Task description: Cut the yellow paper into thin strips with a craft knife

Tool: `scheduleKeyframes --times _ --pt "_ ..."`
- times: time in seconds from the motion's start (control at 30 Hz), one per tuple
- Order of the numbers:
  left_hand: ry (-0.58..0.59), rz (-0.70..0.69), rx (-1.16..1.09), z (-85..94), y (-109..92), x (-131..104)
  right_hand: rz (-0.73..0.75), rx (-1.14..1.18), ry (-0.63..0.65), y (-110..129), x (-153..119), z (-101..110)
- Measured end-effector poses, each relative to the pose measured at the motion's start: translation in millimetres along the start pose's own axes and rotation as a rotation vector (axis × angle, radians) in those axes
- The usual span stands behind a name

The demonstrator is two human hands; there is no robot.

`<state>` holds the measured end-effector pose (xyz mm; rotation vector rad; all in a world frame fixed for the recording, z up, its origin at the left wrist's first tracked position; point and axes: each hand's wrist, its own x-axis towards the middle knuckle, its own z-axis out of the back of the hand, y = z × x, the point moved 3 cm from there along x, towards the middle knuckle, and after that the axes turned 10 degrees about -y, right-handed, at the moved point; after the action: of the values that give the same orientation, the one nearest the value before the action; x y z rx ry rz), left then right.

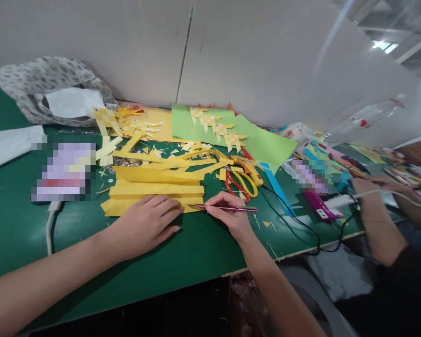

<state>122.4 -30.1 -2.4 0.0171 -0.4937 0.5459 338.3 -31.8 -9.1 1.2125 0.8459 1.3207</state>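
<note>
My left hand point(148, 222) lies flat, palm down, with its fingers on the near edge of a stack of folded yellow paper point(154, 189) on the green table point(91, 262). My right hand point(229, 213) grips a thin purple pen point(228, 207), held nearly level, its tip at the right end of the yellow paper. Loose yellow paper strips point(175, 161) lie just behind the stack. Small woven yellow paper fish point(217, 127) rest on a light green sheet point(263, 142) farther back.
Yellow and red scissors point(243, 180) lie right of the strips, beside a blue strip point(275, 187). A patterned bag point(56, 89) sits at the back left. Another person's hands point(372, 187) work at the right near a magenta device point(321, 208) with cables. The table's edge runs close in front.
</note>
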Motion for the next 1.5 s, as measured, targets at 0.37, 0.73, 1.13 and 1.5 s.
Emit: scheduleKeyframes --times 0.37,0.73,1.13,1.5 --pt "0.006 0.015 -0.013 -1.9 0.4 -0.7 -0.035 -0.045 0.016 5.8 0.7 -0.6" --pt "-0.003 0.001 -0.016 -1.0 -0.3 -0.1 -0.080 0.112 -0.027 1.4 0.7 3.1" --pt "-0.013 -0.001 -0.016 -1.1 -1.1 -0.2 -0.062 -0.015 0.015 6.8 0.1 -0.4" --pt "-0.014 -0.001 -0.014 -1.5 -0.5 -0.3 -0.054 0.005 0.009 7.1 -0.6 0.7"
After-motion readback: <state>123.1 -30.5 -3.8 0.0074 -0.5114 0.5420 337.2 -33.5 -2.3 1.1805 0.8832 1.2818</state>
